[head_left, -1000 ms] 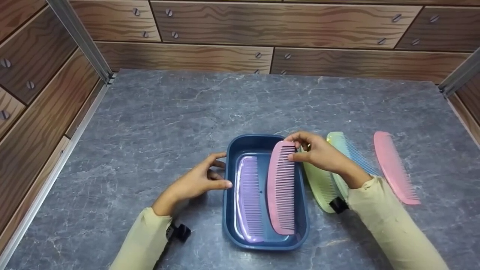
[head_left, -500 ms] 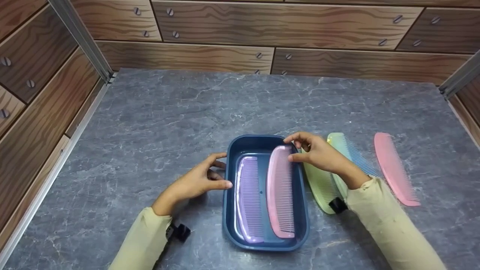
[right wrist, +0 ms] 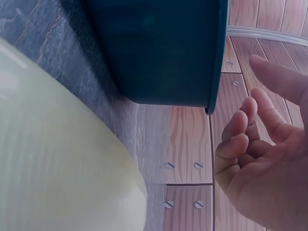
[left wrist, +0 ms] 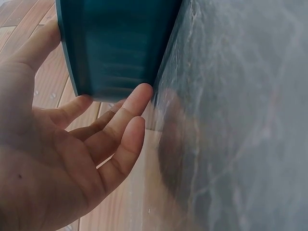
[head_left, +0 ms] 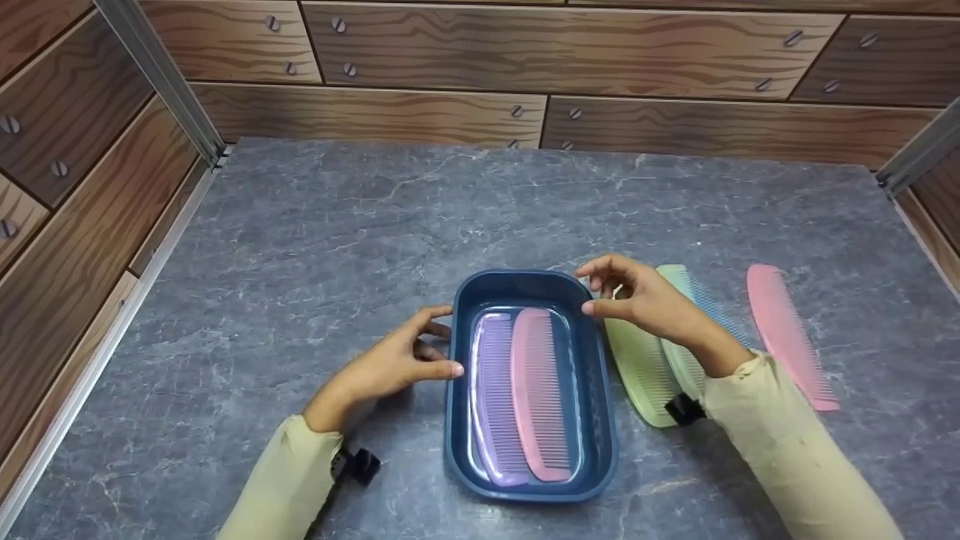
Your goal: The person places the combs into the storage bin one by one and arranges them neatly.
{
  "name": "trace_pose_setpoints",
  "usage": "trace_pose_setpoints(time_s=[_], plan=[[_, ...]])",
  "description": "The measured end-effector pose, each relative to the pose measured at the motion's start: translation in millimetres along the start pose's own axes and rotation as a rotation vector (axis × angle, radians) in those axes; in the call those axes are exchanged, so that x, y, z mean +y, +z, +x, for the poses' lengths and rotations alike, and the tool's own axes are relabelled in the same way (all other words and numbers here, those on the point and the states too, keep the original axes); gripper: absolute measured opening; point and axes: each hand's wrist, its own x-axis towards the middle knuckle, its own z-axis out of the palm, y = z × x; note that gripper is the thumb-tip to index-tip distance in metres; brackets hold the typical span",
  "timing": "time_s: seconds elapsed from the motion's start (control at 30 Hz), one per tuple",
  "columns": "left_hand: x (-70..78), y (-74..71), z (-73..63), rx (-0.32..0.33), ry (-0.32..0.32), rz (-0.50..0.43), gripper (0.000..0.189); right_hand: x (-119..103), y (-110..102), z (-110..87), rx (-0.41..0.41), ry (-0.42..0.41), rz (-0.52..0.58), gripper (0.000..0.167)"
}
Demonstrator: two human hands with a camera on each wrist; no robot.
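Note:
A blue tray [head_left: 607,420] stands on the table, with a purple comb [head_left: 502,405] and a pink comb [head_left: 541,397] lying side by side inside it. My left hand [head_left: 394,356] is at the tray's left side, thumb and index fingertips touching the rim and the other fingers loosely bent along the outer wall [left wrist: 115,48]. Over the tray's upper right corner is my right hand [head_left: 637,300], holding nothing, its fingers loosely bent. Below it in the right wrist view, a pale green comb [right wrist: 62,144] lies apart from the hand.
Right of the tray lie a green comb [head_left: 637,367], a light green comb [head_left: 679,360] with a blue one [head_left: 716,307] against it, and another pink comb [head_left: 787,330]. Wood-patterned walls [head_left: 570,52] border the grey marbled table [head_left: 337,225].
The pink comb has left my right fingers and now lies lower in the tray, shifted left against the purple one. My right hand has moved slightly right. The left hand has stayed put.

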Motion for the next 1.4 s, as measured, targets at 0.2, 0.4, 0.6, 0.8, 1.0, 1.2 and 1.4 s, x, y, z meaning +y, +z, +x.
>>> trace_pose_setpoints(time_s=[0.2,0.4,0.6,0.8,1.0,1.2,1.4], plan=[[-1.4,0.4,-0.2,-0.004,-0.002,0.001,0.086,-0.5,-2.8,-2.5,-0.013,-0.042,0.035,0.040],[-2.7,0.4,0.0,-0.013,0.006,0.001,0.085,-1.0,-7.0,-4.6,-0.019,-0.030,0.063,0.044],[-2.1,1.1,-0.1,-0.005,-0.002,-0.012,0.086,-0.6,-8.9,-6.3,-0.055,-0.033,0.111,0.047],[-2.1,1.4,0.4,-0.005,-0.013,-0.013,0.086,-2.9,-9.0,-8.9,-0.096,-0.038,0.145,0.051],[-1.9,0.3,1.5,-0.006,0.002,-0.011,0.086,-10.2,-6.5,-9.0,-0.135,-0.045,0.138,0.050],[-1.3,0.3,1.1,-0.014,0.005,-0.007,0.086,-16.4,-0.6,-7.4,-0.183,-0.055,0.103,0.049],[-0.8,0.6,0.3,-0.027,0.024,-0.021,0.085,-19.0,8.3,-4.5,-0.227,-0.081,0.067,0.048]])
